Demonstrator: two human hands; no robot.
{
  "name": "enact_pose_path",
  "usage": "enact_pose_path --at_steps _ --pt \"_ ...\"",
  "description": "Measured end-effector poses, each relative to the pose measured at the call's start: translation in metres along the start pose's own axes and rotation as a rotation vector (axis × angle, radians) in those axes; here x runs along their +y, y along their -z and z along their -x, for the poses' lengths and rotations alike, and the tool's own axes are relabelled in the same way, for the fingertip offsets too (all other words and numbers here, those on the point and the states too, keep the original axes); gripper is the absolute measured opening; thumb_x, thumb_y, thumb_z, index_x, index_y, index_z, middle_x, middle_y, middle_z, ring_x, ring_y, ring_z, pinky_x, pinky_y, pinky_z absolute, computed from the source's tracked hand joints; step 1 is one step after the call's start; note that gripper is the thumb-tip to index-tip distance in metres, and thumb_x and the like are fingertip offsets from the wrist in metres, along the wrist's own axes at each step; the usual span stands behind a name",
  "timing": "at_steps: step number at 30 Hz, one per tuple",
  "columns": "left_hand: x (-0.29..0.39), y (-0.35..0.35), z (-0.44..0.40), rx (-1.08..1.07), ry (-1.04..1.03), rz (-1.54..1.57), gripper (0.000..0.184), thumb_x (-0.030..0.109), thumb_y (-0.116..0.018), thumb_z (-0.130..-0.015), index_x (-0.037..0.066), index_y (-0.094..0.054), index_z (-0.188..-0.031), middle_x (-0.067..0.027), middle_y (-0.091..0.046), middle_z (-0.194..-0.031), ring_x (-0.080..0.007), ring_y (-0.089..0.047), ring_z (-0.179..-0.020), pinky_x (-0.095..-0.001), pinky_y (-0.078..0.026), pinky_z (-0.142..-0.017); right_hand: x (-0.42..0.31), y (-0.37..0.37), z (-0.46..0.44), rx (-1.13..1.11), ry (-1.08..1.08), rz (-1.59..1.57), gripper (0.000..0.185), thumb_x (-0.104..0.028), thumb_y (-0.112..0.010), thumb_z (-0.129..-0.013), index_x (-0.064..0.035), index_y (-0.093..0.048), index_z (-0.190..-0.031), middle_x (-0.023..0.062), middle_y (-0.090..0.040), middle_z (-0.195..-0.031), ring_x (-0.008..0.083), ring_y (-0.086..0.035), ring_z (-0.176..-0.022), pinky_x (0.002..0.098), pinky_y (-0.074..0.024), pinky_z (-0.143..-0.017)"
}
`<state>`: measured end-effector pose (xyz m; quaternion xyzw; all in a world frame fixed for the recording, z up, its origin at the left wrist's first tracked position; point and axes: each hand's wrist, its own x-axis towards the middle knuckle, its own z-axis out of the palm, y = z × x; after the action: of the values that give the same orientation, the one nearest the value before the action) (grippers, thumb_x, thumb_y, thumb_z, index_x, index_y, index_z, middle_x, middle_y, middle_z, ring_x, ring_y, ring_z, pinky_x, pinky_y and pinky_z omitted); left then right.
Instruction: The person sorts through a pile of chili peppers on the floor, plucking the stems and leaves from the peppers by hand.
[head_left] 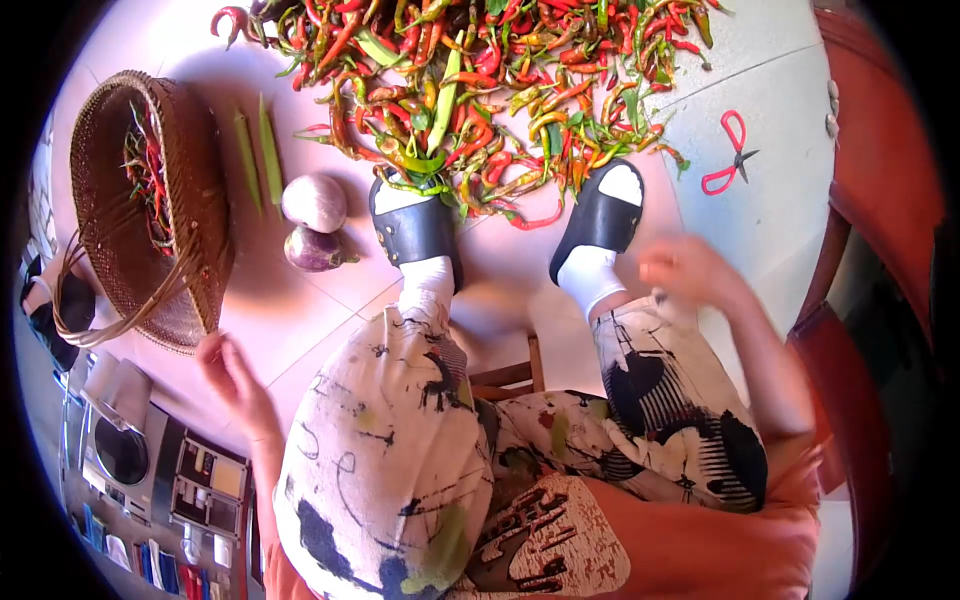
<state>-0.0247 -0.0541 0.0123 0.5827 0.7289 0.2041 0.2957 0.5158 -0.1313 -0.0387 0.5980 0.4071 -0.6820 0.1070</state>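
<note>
My left hand (pixel 236 385) is at the near end of a wicker basket (pixel 205 190), fingers stretched out and a little apart, fingertips at the rim. I cannot tell whether they touch it. Several red chili peppers (pixel 152 185) lie inside the basket. My right hand (pixel 695 272) hovers beside my right knee, blurred, its fingers partly curled; whether anything is in them cannot be made out. Beyond my feet spreads a large heap of red and green chili peppers (pixel 480 90) on the tiled floor.
Two purple eggplants (pixel 314 204) and two long green pods (pixel 268 150) lie between the basket and my left sandal (pixel 420 232). Red-handled scissors (pixel 735 155) rest open at the right. Reddish furniture (pixel 850 400) borders the right side; a cabinet with appliances (pixel 205 475) stands lower left.
</note>
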Motion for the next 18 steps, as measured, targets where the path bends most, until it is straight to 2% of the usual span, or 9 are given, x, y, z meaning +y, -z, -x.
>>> enact_pose_path --at_steps 1,3,4,5,6,7,10,14,18 --pt "0.015 -0.022 0.002 -0.052 -0.075 -0.007 0.015 0.004 -0.054 -0.089 0.000 -0.050 -0.103 -0.0084 -0.054 -0.102 -0.0191 -0.051 -0.097 -0.0290 -0.040 -0.088 -0.029 0.019 -0.011 0.091 0.074 0.094 0.017 -0.014 -0.062 -0.084 -0.0017 -0.063 -0.095 0.0032 -0.064 -0.078 0.0096 -0.057 -0.072 0.0276 -0.0471 -0.067" --pt "0.056 -0.061 -0.018 -0.277 -0.326 -0.211 0.010 -0.001 -0.059 -0.083 -0.001 -0.057 -0.093 -0.0139 -0.057 -0.099 -0.0280 -0.054 -0.098 -0.0348 -0.041 -0.089 -0.065 0.042 -0.046 0.159 0.322 0.147 0.017 -0.015 -0.061 -0.084 -0.0033 -0.064 -0.096 0.0056 -0.065 -0.082 0.0127 -0.060 -0.074 0.0291 -0.0481 -0.069" --pt "0.057 -0.086 -0.030 -0.345 -0.353 -0.123 0.008 0.000 -0.061 -0.081 0.000 -0.061 -0.089 -0.0135 -0.060 -0.094 -0.0288 -0.057 -0.091 -0.0365 -0.045 -0.084 -0.092 0.051 -0.061 0.214 0.391 0.205 0.020 -0.021 -0.060 -0.080 -0.0059 -0.065 -0.093 0.0121 -0.067 -0.084 0.0295 -0.064 -0.079 0.0370 -0.0496 -0.071" --pt "0.069 -0.110 -0.040 -0.415 -0.312 -0.036 0.008 0.001 -0.063 -0.079 0.002 -0.063 -0.087 -0.0114 -0.061 -0.089 -0.0271 -0.060 -0.083 -0.0364 -0.048 -0.074 -0.109 0.059 -0.082 0.210 0.423 0.333 0.022 -0.015 -0.060 -0.084 -0.0021 -0.063 -0.101 0.0112 -0.067 -0.090 0.0197 -0.065 -0.083 0.0310 -0.0493 -0.076" --pt "0.073 -0.131 -0.051 -0.535 -0.342 -0.049 0.008 0.000 -0.063 -0.080 0.000 -0.063 -0.089 -0.0124 -0.062 -0.090 -0.0244 -0.062 -0.081 -0.0349 -0.050 -0.071 -0.117 0.059 -0.104 0.304 0.489 0.340 0.023 -0.015 -0.060 -0.084 -0.0022 -0.063 -0.102 0.0115 -0.066 -0.092 0.0216 -0.064 -0.085 0.0322 -0.0492 -0.077" --pt "0.066 -0.158 -0.064 -0.532 -0.658 -0.089 0.012 0.001 -0.064 -0.079 0.001 -0.063 -0.091 -0.0128 -0.061 -0.088 -0.0283 -0.062 -0.077 -0.0359 -0.051 -0.066 -0.130 0.059 -0.119 0.423 0.527 0.469 0.020 -0.014 -0.059 -0.083 -0.0049 -0.063 -0.100 0.0117 -0.064 -0.093 0.0257 -0.063 -0.086 0.0341 -0.0494 -0.077" --pt "0.074 -0.227 -0.073 -0.604 -0.740 -0.178 0.012 0.011 -0.058 -0.079 0.008 -0.061 -0.090 -0.0099 -0.059 -0.077 -0.0298 -0.062 -0.068 -0.0392 -0.052 -0.060 -0.142 0.047 -0.164 0.680 0.677 0.504 0.017 -0.012 -0.057 -0.082 -0.0105 -0.062 -0.098 0.0084 -0.063 -0.095 0.0280 -0.061 -0.087 0.0379 -0.0498 -0.074" --pt "0.081 -0.279 -0.071 -0.616 -0.861 -0.433 0.008 0.011 -0.055 -0.077 0.005 -0.056 -0.080 -0.0099 -0.060 -0.073 -0.0257 -0.064 -0.065 -0.0353 -0.054 -0.057 -0.137 0.029 -0.193 0.815 0.647 0.597 0.019 -0.012 -0.056 -0.082 -0.0126 -0.060 -0.100 0.0062 -0.061 -0.097 0.0272 -0.061 -0.088 0.0381 -0.0504 -0.073" --pt "0.083 -0.284 -0.056 -0.571 -0.795 -0.562 0.007 0.010 -0.054 -0.077 0.005 -0.057 -0.080 -0.0085 -0.060 -0.073 -0.0226 -0.065 -0.065 -0.0327 -0.054 -0.054 -0.133 0.016 -0.189 0.908 0.439 0.742 0.020 -0.016 -0.060 -0.080 -0.0133 -0.057 -0.100 0.0055 -0.056 -0.091 0.0270 -0.060 -0.087 0.0400 -0.0504 -0.071"
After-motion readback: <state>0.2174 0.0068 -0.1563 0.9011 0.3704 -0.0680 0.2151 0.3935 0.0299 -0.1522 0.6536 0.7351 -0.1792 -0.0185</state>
